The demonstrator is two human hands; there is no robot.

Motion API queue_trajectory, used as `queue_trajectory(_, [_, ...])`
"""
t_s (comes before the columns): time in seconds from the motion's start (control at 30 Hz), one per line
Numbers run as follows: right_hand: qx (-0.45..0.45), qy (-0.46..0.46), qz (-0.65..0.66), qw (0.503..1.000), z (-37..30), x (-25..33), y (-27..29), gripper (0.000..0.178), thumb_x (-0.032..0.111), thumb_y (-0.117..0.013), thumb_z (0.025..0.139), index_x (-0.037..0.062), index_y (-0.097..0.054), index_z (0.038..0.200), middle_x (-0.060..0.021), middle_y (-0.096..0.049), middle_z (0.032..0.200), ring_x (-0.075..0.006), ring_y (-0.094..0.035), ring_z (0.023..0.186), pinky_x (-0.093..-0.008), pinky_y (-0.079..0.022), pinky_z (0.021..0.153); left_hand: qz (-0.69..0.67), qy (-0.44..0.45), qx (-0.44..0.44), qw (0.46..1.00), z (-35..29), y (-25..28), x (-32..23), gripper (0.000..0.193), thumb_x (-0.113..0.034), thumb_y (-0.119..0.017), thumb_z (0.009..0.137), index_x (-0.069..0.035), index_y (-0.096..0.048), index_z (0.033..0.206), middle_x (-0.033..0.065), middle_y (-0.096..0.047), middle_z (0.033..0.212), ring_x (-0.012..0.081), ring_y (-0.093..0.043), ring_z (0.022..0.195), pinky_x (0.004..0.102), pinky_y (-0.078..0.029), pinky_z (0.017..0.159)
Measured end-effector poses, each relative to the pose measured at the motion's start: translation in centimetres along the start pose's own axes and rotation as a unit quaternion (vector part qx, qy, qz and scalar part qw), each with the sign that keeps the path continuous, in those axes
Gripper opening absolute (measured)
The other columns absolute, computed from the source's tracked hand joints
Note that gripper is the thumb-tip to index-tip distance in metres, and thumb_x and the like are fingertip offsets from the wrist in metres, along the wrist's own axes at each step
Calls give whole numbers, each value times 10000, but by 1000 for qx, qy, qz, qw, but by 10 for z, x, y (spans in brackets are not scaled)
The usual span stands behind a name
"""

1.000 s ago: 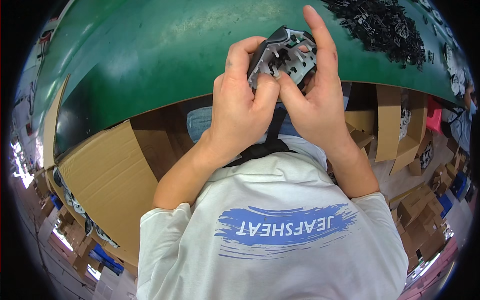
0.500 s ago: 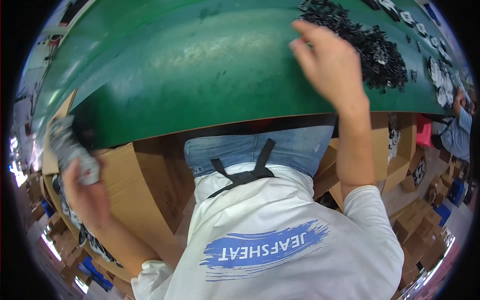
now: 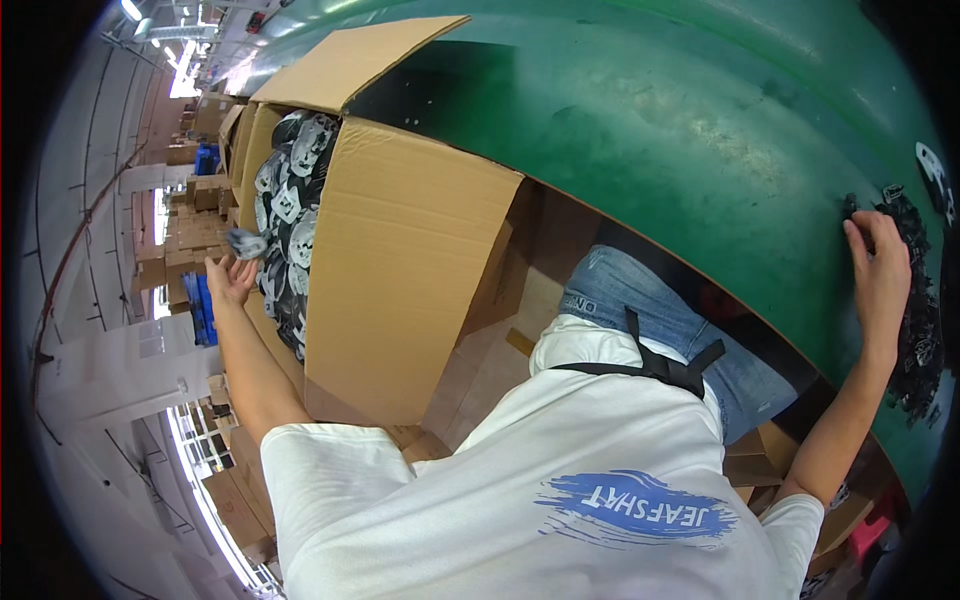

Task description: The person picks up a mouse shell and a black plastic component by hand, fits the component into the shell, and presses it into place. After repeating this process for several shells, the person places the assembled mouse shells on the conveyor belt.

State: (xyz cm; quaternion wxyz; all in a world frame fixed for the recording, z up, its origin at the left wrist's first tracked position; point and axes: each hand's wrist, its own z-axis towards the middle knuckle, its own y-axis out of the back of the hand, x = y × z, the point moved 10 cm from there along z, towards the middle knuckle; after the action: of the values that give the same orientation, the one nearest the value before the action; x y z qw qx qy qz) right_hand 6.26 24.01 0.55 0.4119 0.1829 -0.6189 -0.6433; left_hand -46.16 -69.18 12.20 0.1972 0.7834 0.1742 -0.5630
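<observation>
At the left, my left hand (image 3: 232,278) has its fingers spread, palm up. A blurred grey-and-black packaged piece (image 3: 247,243) is just off its fingertips, beside the open cardboard box (image 3: 400,250). Inside that box lie several similar black-and-white pieces (image 3: 290,205), heaped near the top. Over the green table at the far right, my right hand (image 3: 882,268) pinches a small black plastic part (image 3: 850,206) between thumb and finger. Close by it spreads a pile of small black plastic parts (image 3: 918,300).
The green table (image 3: 620,130) runs along the front of my body. A raised box flap (image 3: 360,60) stands at its left end. Another black-and-white piece (image 3: 934,175) lies at the far right. Stacked cartons (image 3: 195,235) and blue bins (image 3: 203,310) stand beyond the box.
My view has turned left toward the box. The left hand has swung outward past the box and let go of the grey packaged piece. A small black part is now in my right hand's fingers.
</observation>
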Motion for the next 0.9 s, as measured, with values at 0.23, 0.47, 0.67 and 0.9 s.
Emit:
queue_trajectory(0.23, [-49, 132, 76, 987, -33, 41, 20, 104, 67, -750, 917, 49, -777, 1016, -122, -726, 999, -329, -699, 937, -424, -563, 840, 173, -365, 61, 913, 36, -130, -120, 280, -315, -538, 1091, -104, -659, 1230, 52, -674, 958, 134, -609, 720, 316, -481, 598])
queue_trajectory(0.47, [-54, 110, 225, 967, -58, 24, -11, 149, 30, -712, 900, 61, -696, 1044, -96, -678, 1128, -326, -723, 950, -430, -604, 808, 166, -493, 446, 728, -342, -554, 23, 438, -304, -600, 1120, -21, -630, 1453, 125, -666, 1434, 239, -609, 1357, 390, -438, 1154])
queue_trajectory(0.67, [-121, 89, 222, 963, -87, 18, 4, 205, 20, -749, 852, 75, -697, 1042, -65, -669, 1128, -277, -694, 919, -400, -596, 815, 139, -345, 767, 524, -723, -739, 246, 411, -283, -660, 1080, -50, -670, 1419, 89, -724, 1318, 179, -662, 1214, 340, -517, 1037])
queue_trajectory(0.9, [-130, 31, 229, 964, -103, 2, -3, 169, 23, -725, 904, 63, -688, 1064, -64, -665, 1083, -278, -675, 903, -395, -585, 796, 189, -639, 668, 331, -944, -803, 346, 799, -558, -751, 941, -221, -492, 1618, 208, -485, 1618, 419, -497, 1466, 520, -434, 1208])
